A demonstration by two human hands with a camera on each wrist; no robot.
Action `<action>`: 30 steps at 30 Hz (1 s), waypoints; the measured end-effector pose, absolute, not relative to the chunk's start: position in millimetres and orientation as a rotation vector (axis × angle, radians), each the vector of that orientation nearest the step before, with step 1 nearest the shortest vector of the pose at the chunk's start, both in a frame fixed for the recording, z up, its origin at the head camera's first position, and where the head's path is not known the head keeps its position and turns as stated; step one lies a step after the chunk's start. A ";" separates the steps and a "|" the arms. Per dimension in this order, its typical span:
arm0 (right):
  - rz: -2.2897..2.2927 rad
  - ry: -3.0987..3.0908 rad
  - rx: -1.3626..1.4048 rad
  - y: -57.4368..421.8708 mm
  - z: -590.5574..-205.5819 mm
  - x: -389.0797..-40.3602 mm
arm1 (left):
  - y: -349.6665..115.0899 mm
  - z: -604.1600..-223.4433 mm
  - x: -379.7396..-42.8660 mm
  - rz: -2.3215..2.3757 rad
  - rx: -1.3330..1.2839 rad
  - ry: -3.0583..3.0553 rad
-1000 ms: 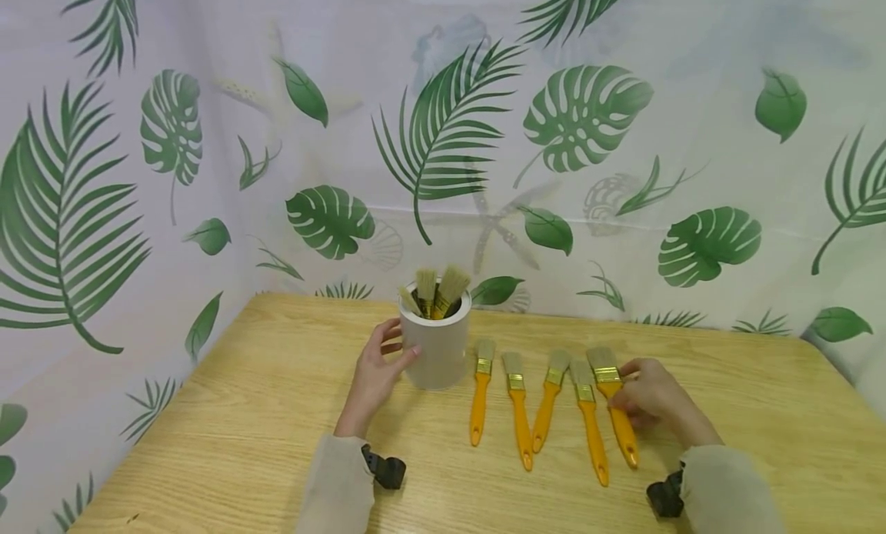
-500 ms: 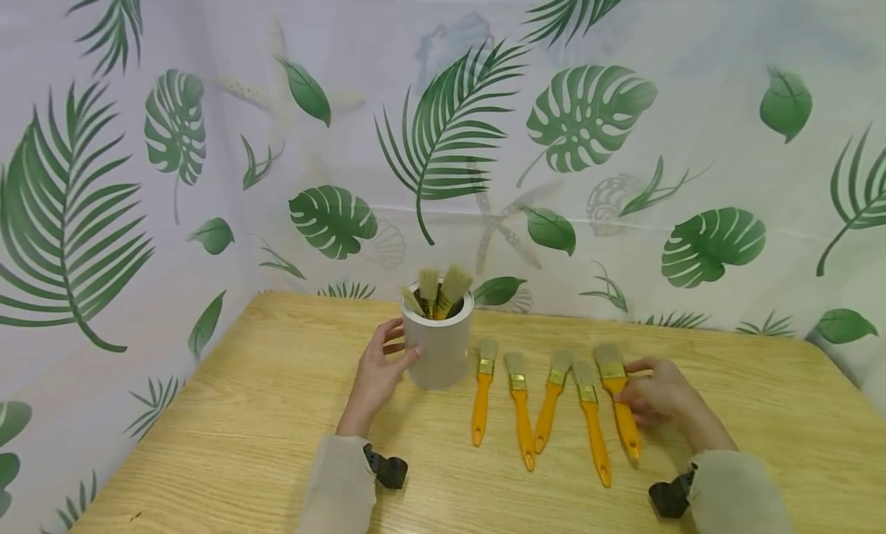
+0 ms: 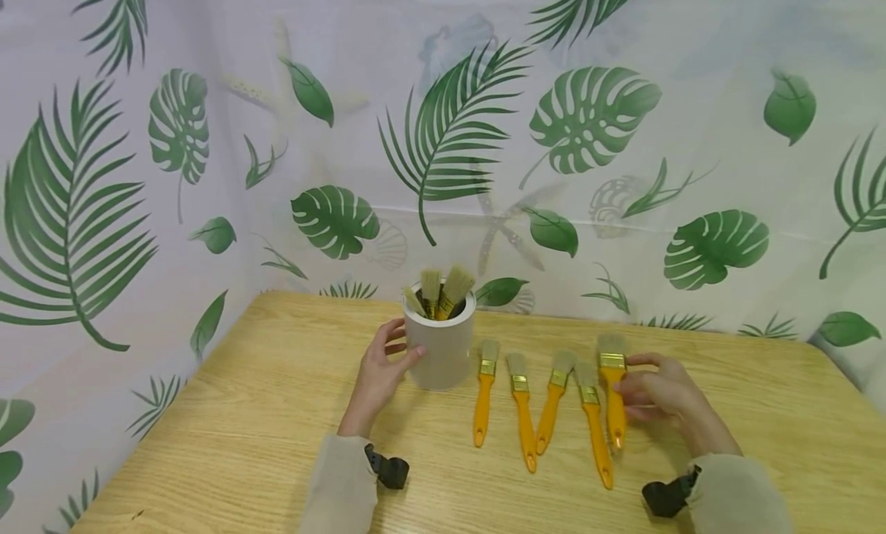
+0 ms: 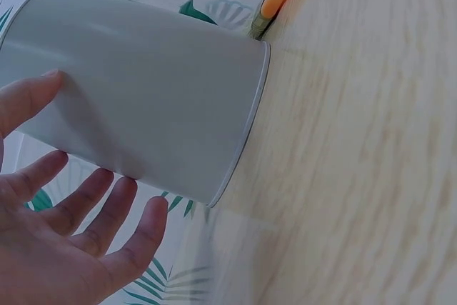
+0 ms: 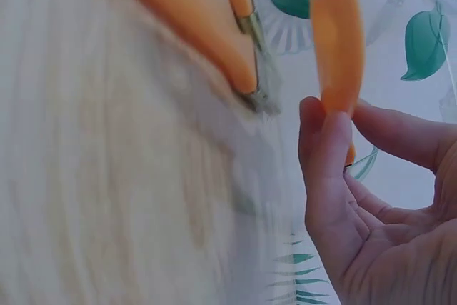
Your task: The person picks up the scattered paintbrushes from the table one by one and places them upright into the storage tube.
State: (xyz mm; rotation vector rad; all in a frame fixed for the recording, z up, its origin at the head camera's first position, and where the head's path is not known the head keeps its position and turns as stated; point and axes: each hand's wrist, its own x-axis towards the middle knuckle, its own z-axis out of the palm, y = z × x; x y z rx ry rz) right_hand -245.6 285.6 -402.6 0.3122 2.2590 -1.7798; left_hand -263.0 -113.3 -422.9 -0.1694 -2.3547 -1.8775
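Observation:
A light grey can (image 3: pixel 441 353) stands upright on the table, several paintbrushes (image 3: pixel 432 292) in it with bristles up. My left hand (image 3: pixel 377 372) is at its left side; in the left wrist view, the thumb and loosely spread fingertips (image 4: pixel 118 183) touch its wall. My right hand (image 3: pixel 667 392) pinches an orange-handled paintbrush (image 3: pixel 614 392) between thumb and fingers; the right wrist view shows its handle (image 5: pixel 338 33) lifted off the table. Several more paintbrushes lie between can and right hand: one nearest the can (image 3: pixel 483 395), a crossing pair (image 3: pixel 550 407), and another (image 3: pixel 595 434) beside the held one.
The wooden table (image 3: pixel 263 426) reaches back to a pale cloth (image 3: pixel 318 134) printed with green leaves. The cloth also rises along the table's left side. Black wrist cameras are strapped over both sleeves (image 3: pixel 339 484).
The right hand has raised the rightmost paintbrush slightly and turned it more upright, its handle end swinging left. My left hand stays at the can. The other brushes lie as before.

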 end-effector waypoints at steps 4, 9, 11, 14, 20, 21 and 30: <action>-1.880 2.198 0.333 283.0 -401.3 -245.2 | -113.1 -423.0 -262.6 -1.887 -0.163 -2.356; -1.988 2.134 0.337 279.0 -400.0 -244.7 | -112.7 -423.9 -263.0 -1.891 -0.163 -2.357; -2.027 2.107 0.343 276.4 -399.2 -244.6 | -112.6 -424.4 -263.5 -1.887 -0.163 -2.362; -2.078 2.072 0.345 271.6 -397.5 -245.2 | -112.5 -423.9 -264.1 -1.897 -0.137 -2.362; -2.159 2.037 0.345 261.4 -393.2 -248.8 | -112.8 -423.8 -265.2 -1.890 -0.166 -2.356; -2.166 2.034 0.347 259.8 -392.7 -249.4 | -112.8 -424.1 -265.1 -1.889 -0.169 -2.358; -2.239 2.030 0.327 243.5 -390.2 -253.8 | -114.3 -424.5 -263.3 -1.890 -0.170 -2.350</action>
